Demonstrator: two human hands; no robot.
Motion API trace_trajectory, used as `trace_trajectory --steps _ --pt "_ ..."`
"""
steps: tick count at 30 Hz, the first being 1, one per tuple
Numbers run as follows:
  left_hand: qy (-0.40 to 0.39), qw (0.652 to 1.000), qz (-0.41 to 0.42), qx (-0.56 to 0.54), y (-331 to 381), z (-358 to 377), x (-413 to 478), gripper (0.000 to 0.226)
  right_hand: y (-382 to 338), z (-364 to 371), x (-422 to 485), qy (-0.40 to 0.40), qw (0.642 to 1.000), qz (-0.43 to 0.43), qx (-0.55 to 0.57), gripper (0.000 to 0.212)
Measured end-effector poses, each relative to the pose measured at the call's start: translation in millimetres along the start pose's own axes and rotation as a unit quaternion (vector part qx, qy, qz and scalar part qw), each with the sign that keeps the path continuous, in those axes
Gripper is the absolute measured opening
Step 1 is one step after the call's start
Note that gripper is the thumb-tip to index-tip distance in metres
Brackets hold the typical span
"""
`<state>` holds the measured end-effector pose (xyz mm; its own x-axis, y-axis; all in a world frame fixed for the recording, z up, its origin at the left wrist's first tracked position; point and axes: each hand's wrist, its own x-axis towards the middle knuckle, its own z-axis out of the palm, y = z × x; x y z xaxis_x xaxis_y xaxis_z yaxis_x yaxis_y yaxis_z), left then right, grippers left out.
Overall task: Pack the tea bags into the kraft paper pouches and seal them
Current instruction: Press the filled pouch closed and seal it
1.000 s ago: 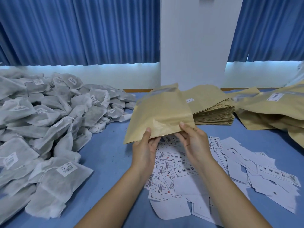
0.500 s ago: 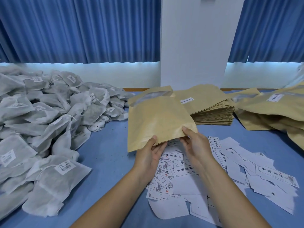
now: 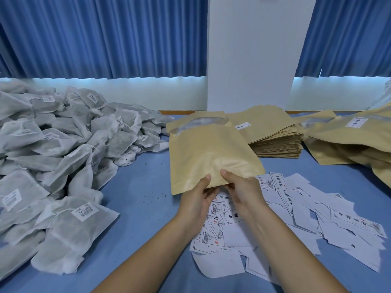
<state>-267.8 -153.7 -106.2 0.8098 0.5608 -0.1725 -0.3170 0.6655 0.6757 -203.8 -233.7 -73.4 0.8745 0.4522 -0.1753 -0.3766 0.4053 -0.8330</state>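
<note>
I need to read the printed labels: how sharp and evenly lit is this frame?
Head view: even light, no hard shadows; bright glow below the blue curtains; wide lens splays the pillar; the kraft paper pouch is sharp; far-left tea bags and rightmost paper labels smear.

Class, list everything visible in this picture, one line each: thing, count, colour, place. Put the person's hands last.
tea bags: too many to count, grey-white mesh with white labels, heaped on the table's left
held kraft pouch: one, tan, clear window near its top, above the table's centre
stack of kraft pouches: one stack, tan, behind the held pouch
loose kraft pouches: several, tan, far right
paper labels: many, white with dark print, scattered front right
table: one, blue
curtains: blue, behind
pillar: one, white, between the curtains
left hand: pinches the pouch's near edge
right hand: pinches the same edge
</note>
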Motion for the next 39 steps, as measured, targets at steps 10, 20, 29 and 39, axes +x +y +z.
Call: trace_trajectory --steps 10,20,29,39 --pt "0.112 0.991 0.064 0.032 10.0 -6.0 -0.8 0.025 6.7 -1.3 3.7 -0.01 0.999 0.023 0.046 0.027" --pt "0.092 0.978 0.033 0.183 19.1 -9.4 1.6 0.021 17.0 -3.2 5.1 0.016 0.997 0.06 -0.04 0.015" --pt "0.1 0.952 0.093 0.275 15.0 -1.7 -4.4 0.014 18.2 0.8 5.8 0.017 0.997 0.063 -0.034 0.015" --pt "0.102 0.951 0.106 0.272 19.8 0.1 -6.7 0.009 1.6 -7.4 4.7 0.055 0.998 0.015 -0.027 0.019"
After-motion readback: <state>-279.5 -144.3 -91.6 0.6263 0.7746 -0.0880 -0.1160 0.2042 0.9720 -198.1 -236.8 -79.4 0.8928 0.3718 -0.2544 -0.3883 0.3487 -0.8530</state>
